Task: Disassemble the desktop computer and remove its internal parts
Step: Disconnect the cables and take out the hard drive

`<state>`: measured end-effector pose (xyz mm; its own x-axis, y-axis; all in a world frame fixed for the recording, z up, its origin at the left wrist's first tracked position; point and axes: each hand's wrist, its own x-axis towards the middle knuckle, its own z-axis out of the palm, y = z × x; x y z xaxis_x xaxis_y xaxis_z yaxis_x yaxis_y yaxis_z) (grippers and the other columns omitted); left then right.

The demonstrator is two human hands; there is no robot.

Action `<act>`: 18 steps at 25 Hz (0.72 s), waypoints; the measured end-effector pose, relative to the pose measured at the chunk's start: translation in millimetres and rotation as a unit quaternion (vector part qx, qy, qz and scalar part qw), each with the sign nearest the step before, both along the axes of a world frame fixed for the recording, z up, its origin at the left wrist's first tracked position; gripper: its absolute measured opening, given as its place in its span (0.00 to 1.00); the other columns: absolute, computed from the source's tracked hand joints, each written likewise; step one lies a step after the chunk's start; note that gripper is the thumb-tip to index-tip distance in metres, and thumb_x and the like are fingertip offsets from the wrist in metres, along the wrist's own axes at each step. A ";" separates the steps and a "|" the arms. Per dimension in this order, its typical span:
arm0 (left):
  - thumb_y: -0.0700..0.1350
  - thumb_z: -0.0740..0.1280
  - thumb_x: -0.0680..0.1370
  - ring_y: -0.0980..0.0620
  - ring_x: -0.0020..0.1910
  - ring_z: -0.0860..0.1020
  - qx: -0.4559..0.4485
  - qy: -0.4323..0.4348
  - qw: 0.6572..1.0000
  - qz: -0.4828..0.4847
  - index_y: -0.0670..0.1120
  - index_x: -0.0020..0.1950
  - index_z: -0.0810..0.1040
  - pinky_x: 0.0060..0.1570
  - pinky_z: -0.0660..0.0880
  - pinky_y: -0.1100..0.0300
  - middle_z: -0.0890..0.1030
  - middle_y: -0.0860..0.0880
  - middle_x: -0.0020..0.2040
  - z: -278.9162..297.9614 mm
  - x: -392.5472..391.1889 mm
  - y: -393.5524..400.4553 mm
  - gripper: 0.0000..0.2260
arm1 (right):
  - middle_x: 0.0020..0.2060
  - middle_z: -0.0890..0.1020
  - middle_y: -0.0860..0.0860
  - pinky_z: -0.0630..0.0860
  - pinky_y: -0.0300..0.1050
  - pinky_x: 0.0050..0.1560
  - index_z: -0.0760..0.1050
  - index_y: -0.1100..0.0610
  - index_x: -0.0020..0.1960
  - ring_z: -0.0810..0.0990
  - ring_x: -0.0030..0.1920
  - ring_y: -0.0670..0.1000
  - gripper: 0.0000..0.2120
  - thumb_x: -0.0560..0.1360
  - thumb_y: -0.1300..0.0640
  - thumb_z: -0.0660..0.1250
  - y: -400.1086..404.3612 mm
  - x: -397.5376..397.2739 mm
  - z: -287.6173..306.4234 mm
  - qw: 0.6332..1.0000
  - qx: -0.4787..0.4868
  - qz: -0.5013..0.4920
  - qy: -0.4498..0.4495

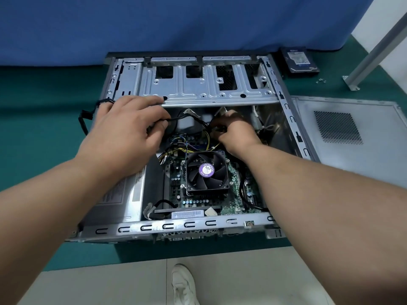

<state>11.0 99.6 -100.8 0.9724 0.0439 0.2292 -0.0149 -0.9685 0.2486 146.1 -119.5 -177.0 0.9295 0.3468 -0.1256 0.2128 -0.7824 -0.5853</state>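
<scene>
An open desktop case lies on its side on a green mat. Inside are the motherboard, a black CPU fan with a purple label, and the power supply at the left. My left hand grips a bundle of black cables beside the drive cage. My right hand reaches in under the cage edge, its fingers curled round a cable connector near the board's upper edge. Yellow and black wires run between both hands.
The removed side panel lies right of the case. A hard drive rests at the back right, with small screws and a metal post foot nearby. A blue wall stands behind. My shoe shows below on the pale floor.
</scene>
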 end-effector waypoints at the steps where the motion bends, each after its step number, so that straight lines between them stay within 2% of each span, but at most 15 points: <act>1: 0.58 0.57 0.80 0.49 0.71 0.69 -0.002 -0.001 1.000 0.001 0.58 0.60 0.80 0.67 0.61 0.42 0.75 0.58 0.72 -0.1 -0.1 -0.1 0.16 | 0.62 0.77 0.52 0.75 0.46 0.65 0.83 0.47 0.59 0.76 0.62 0.57 0.11 0.77 0.55 0.73 1.2 -0.1 0.3 1.000 0.002 -0.003 0.001; 6: 0.59 0.56 0.80 0.49 0.71 0.68 -0.002 0.008 1.000 0.004 0.59 0.61 0.80 0.67 0.61 0.41 0.75 0.59 0.72 1.9 1.3 -2.1 0.17 | 0.61 0.78 0.55 0.77 0.48 0.63 0.82 0.47 0.58 0.79 0.59 0.58 0.12 0.75 0.53 0.75 3.4 0.9 4.1 0.999 0.010 -0.039 0.028; 10: 0.59 0.55 0.80 0.50 0.71 0.69 -0.006 0.006 1.000 0.008 0.59 0.60 0.80 0.67 0.61 0.42 0.75 0.59 0.72 1.8 0.4 -1.9 0.17 | 0.63 0.78 0.55 0.77 0.48 0.64 0.81 0.43 0.57 0.79 0.61 0.60 0.10 0.77 0.52 0.72 5.4 -3.9 6.2 0.999 -0.019 -0.032 0.011; 14: 0.59 0.56 0.80 0.49 0.71 0.69 -0.003 0.007 1.000 0.009 0.59 0.60 0.80 0.67 0.61 0.41 0.75 0.59 0.72 1.5 -0.1 -3.5 0.17 | 0.58 0.81 0.55 0.77 0.45 0.55 0.80 0.39 0.56 0.80 0.57 0.60 0.09 0.79 0.52 0.68 4.4 -9.4 7.5 0.999 -0.045 -0.015 -0.002; 18: 0.57 0.58 0.81 0.49 0.71 0.69 -0.007 0.003 1.000 0.010 0.59 0.60 0.81 0.67 0.61 0.41 0.75 0.59 0.71 1.7 -0.8 -3.5 0.15 | 0.57 0.80 0.56 0.77 0.45 0.54 0.79 0.40 0.54 0.80 0.56 0.61 0.08 0.79 0.53 0.68 5.6 -10.3 7.3 0.999 -0.045 -0.017 0.001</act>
